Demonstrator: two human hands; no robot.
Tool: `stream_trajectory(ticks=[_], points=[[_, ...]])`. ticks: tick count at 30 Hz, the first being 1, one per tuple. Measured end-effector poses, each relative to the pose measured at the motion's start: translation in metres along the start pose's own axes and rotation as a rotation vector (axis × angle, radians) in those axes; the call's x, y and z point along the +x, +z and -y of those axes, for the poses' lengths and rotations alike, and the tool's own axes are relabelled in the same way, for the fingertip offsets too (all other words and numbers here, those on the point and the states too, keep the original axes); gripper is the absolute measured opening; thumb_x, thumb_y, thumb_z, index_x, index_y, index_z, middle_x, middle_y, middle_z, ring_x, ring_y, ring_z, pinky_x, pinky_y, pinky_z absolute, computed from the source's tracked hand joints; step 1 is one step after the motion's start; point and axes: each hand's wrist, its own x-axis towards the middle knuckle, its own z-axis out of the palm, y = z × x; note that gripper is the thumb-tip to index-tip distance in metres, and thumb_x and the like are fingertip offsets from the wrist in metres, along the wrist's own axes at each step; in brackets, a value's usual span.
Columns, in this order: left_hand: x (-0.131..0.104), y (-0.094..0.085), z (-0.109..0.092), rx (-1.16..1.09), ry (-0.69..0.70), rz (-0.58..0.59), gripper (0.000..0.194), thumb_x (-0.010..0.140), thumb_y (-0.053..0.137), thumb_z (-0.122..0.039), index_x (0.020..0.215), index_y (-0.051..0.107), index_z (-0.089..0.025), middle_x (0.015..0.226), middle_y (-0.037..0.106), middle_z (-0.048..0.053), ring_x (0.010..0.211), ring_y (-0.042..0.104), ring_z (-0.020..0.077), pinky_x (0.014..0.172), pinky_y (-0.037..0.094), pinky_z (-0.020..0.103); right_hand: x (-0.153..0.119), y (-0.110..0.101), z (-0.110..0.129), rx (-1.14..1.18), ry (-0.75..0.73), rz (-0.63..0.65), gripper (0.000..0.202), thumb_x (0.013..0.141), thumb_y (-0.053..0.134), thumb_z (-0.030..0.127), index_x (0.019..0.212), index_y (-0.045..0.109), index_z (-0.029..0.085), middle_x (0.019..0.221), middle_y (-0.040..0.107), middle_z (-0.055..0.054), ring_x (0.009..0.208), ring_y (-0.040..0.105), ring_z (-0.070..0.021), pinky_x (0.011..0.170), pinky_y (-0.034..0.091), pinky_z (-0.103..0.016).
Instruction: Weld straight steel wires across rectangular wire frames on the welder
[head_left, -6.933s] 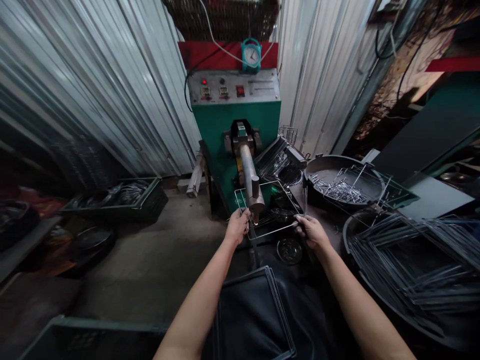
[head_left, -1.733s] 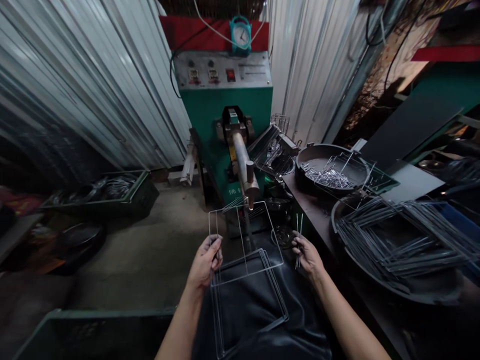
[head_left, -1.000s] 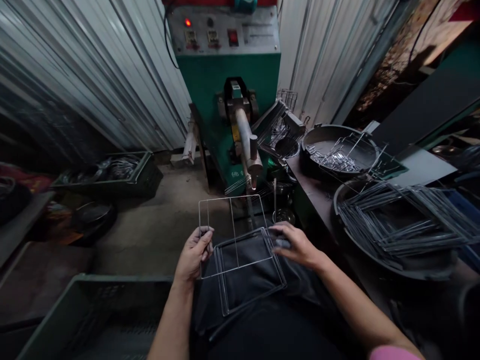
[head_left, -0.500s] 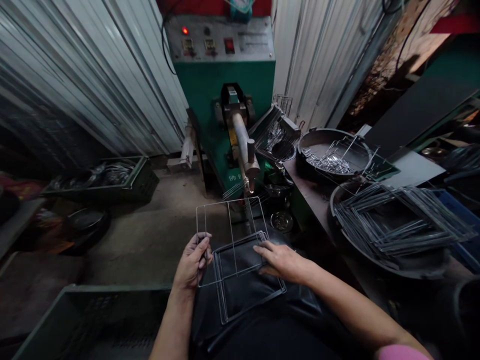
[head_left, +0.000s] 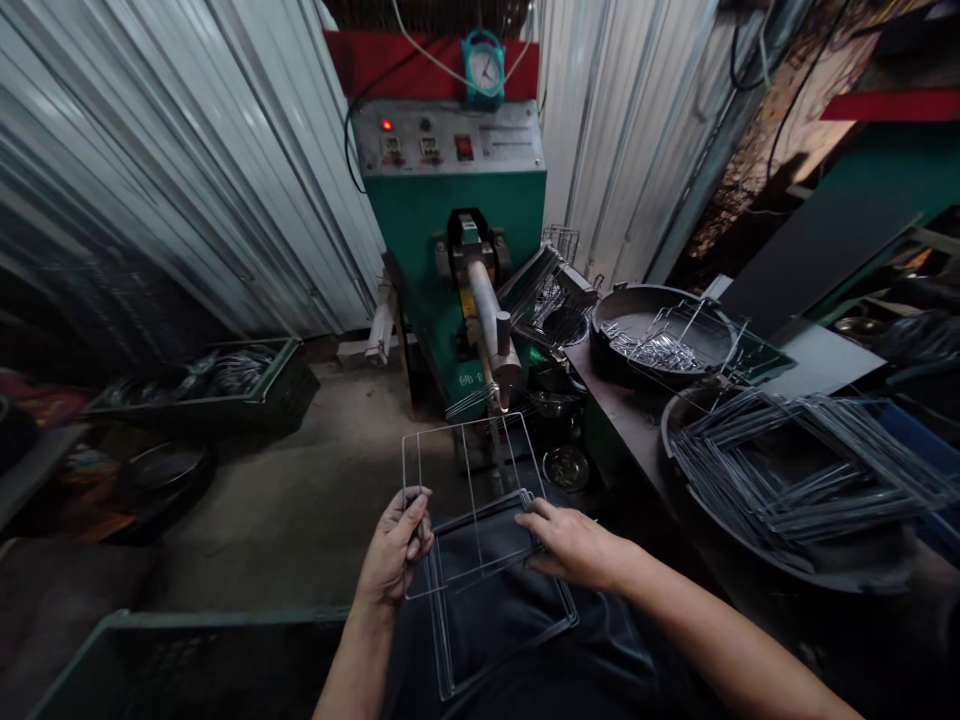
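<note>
The left hand point(head_left: 395, 548) keeps no gap in its grip on the frame point(head_left: 471, 490); the right hand half-curls at its right side — hold unclear. Crosswires point(head_left: 419, 462) span it (seemingly part-done); the near stack point(head_left: 440, 640) looks bare.

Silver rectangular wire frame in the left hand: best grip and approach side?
I'd pinch the silver rectangular wire frame at its left side rod, from the left, as the left hand does. It's open, so only thin rods offer hold. Its far edge appears near the tip of the grey cylindrical metal arm, and the right hand is at its right side.
</note>
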Motion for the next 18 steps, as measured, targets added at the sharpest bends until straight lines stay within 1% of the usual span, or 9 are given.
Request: stream_trajectory(ticks=[6,11,14,18], points=[[0.006,0.004,0.000,-0.024,0.003,0.026,0.025,0.067,0.063,-0.033,0.083,0.051,-0.018,0.041,0.039,-0.010,0.029,0.020,-0.0009,0.032,0.019,0.012,0.001,-0.010,-0.001,0.002,0.010,-0.008,0.047,0.075,0.058,0.027,0.117,0.042,0.014,0.105,0.049,-0.013,0.083,0.057,-0.0203,0.070,0.046,-0.031],[0.008,0.008,-0.003,-0.011,-0.008,0.004,0.027,0.066,0.065,-0.034,0.082,0.051,-0.018,0.041,0.040,-0.010,0.028,0.020,-0.0012,0.032,0.020,0.011,0.004,-0.019,-0.002,-0.013,0.015,0.013,0.046,0.074,0.060,0.028,0.115,0.044,0.014,0.105,0.050,-0.013,0.083,0.057,-0.0210,0.070,0.046,-0.030],[0.007,0.009,-0.004,0.010,-0.016,-0.011,0.028,0.064,0.065,-0.034,0.082,0.052,-0.017,0.042,0.041,-0.010,0.028,0.021,-0.0014,0.032,0.020,0.011,0.004,-0.019,-0.002,-0.030,0.021,0.013,0.047,0.073,0.061,0.028,0.114,0.044,0.013,0.105,0.050,-0.013,0.083,0.057,-0.0213,0.070,0.046,-0.030],[0.006,0.010,-0.003,0.026,0.003,-0.033,0.028,0.064,0.065,-0.035,0.081,0.052,-0.018,0.042,0.042,-0.010,0.028,0.023,-0.0017,0.032,0.021,0.011,0.003,-0.013,-0.004,-0.049,0.034,-0.008,0.049,0.073,0.061,0.029,0.116,0.043,0.015,0.108,0.049,-0.013,0.083,0.057,-0.0202,0.069,0.045,-0.029]])
